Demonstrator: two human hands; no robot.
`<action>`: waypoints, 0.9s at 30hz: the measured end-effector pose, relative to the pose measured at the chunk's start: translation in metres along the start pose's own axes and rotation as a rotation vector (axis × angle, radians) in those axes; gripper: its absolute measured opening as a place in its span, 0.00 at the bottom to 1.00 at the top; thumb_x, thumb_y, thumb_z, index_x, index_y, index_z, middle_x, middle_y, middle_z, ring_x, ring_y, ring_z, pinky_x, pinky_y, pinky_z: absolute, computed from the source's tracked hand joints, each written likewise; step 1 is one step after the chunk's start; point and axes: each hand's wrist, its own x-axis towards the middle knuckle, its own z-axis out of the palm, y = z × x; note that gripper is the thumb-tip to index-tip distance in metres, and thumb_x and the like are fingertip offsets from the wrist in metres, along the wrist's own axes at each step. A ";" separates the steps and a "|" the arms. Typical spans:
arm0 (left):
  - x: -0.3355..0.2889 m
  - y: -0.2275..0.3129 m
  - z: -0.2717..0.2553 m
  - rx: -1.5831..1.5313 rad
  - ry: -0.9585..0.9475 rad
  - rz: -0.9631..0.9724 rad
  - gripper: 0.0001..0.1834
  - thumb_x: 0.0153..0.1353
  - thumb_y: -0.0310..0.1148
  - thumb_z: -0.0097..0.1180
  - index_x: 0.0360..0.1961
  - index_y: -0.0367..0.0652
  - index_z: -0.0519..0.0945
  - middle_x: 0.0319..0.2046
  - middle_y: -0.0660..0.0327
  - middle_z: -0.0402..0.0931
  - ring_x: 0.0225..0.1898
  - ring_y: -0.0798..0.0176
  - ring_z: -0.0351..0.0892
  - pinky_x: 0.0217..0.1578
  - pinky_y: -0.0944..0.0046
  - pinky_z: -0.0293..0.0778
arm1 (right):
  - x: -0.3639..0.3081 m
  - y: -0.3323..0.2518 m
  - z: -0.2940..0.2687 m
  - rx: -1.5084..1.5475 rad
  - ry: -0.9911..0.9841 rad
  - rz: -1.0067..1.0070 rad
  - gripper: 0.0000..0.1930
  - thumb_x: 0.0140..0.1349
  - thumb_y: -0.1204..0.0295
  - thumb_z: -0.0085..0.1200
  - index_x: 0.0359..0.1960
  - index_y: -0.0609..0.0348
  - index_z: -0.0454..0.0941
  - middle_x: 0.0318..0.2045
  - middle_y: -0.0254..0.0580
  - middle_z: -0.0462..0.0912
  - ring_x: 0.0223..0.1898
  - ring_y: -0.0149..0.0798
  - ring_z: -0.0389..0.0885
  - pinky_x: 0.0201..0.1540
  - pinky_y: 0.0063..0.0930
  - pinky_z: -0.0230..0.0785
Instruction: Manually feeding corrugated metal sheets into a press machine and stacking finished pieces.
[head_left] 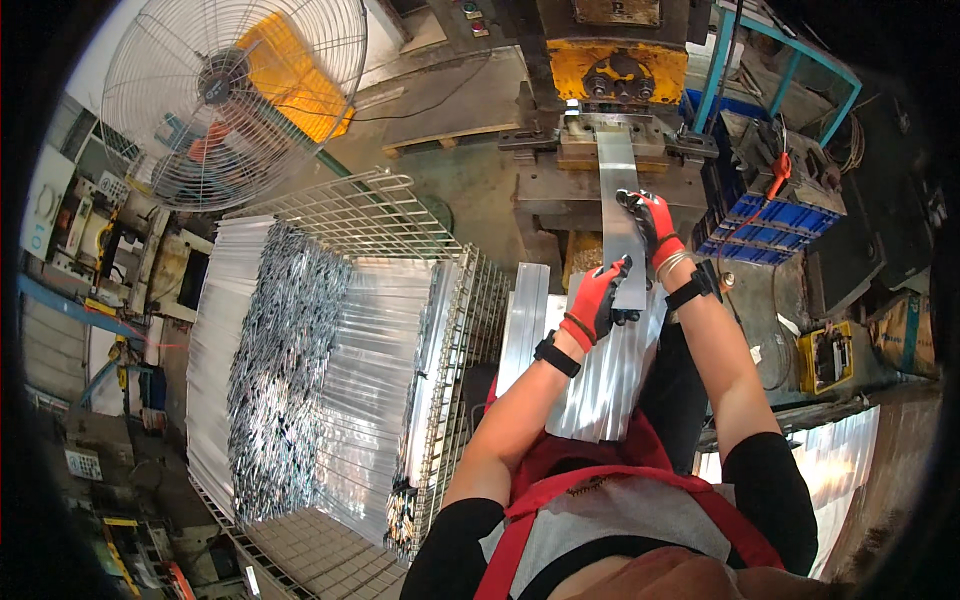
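Observation:
A long flat metal strip (622,240) runs away from me, its far end lying in the die of a press machine (615,75). My left hand (598,303), in a red and black glove, is closed on the strip's near end. My right hand (652,228), gloved the same way, grips the strip's right edge farther along, fingers and thumb pinched on it. Beneath my hands, a stack of similar metal strips (595,400) rests over my lap, some lying askew. The fingertips under the strip are partly hidden.
To the left stands a wire cage (465,330) packed with many metal strips (375,340). A large caged fan (230,90) is beyond it. Blue crates (760,225) stand right of the press, and a small yellow bin (826,357) sits farther right.

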 end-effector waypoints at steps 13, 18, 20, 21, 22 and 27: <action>0.001 -0.006 -0.003 -0.037 0.025 0.009 0.14 0.59 0.40 0.44 0.42 0.44 0.72 0.30 0.60 0.76 0.24 0.64 0.77 0.16 0.65 0.75 | -0.001 -0.006 0.000 -0.169 0.004 0.044 0.08 0.53 0.71 0.51 0.29 0.62 0.79 0.27 0.32 0.79 0.30 0.26 0.74 0.35 0.19 0.65; -0.005 -0.003 0.001 0.030 0.065 0.055 0.17 0.58 0.41 0.46 0.44 0.43 0.71 0.38 0.57 0.73 0.30 0.60 0.77 0.18 0.60 0.75 | -0.010 -0.014 0.007 -0.332 0.007 -0.051 0.09 0.54 0.72 0.49 0.31 0.65 0.78 0.30 0.36 0.79 0.32 0.29 0.76 0.38 0.21 0.66; -0.001 -0.001 -0.009 0.026 -0.041 0.054 0.17 0.57 0.41 0.47 0.43 0.43 0.72 0.37 0.58 0.73 0.29 0.61 0.77 0.19 0.62 0.75 | -0.005 -0.011 0.007 -0.230 0.006 -0.058 0.09 0.54 0.72 0.50 0.31 0.65 0.78 0.29 0.36 0.80 0.32 0.29 0.76 0.38 0.21 0.66; -0.001 0.003 -0.007 0.024 -0.148 0.050 0.16 0.57 0.41 0.47 0.42 0.43 0.72 0.36 0.58 0.73 0.28 0.61 0.77 0.19 0.63 0.75 | -0.003 -0.010 0.006 -0.125 0.008 -0.066 0.09 0.54 0.72 0.50 0.31 0.65 0.78 0.29 0.37 0.80 0.32 0.30 0.76 0.38 0.22 0.67; -0.005 -0.005 0.002 0.422 -0.088 0.517 0.15 0.57 0.42 0.48 0.37 0.43 0.73 0.27 0.61 0.75 0.21 0.65 0.76 0.15 0.68 0.71 | -0.005 -0.010 0.002 -0.126 0.013 -0.067 0.09 0.54 0.72 0.50 0.31 0.65 0.78 0.29 0.37 0.80 0.32 0.30 0.76 0.38 0.22 0.67; -0.066 0.031 -0.006 0.566 -0.015 -0.002 0.15 0.56 0.45 0.50 0.32 0.43 0.75 0.18 0.64 0.73 0.18 0.72 0.73 0.16 0.70 0.67 | -0.062 -0.051 0.017 -0.945 0.259 -0.276 0.26 0.45 0.61 0.59 0.46 0.57 0.70 0.38 0.41 0.75 0.43 0.40 0.72 0.48 0.31 0.62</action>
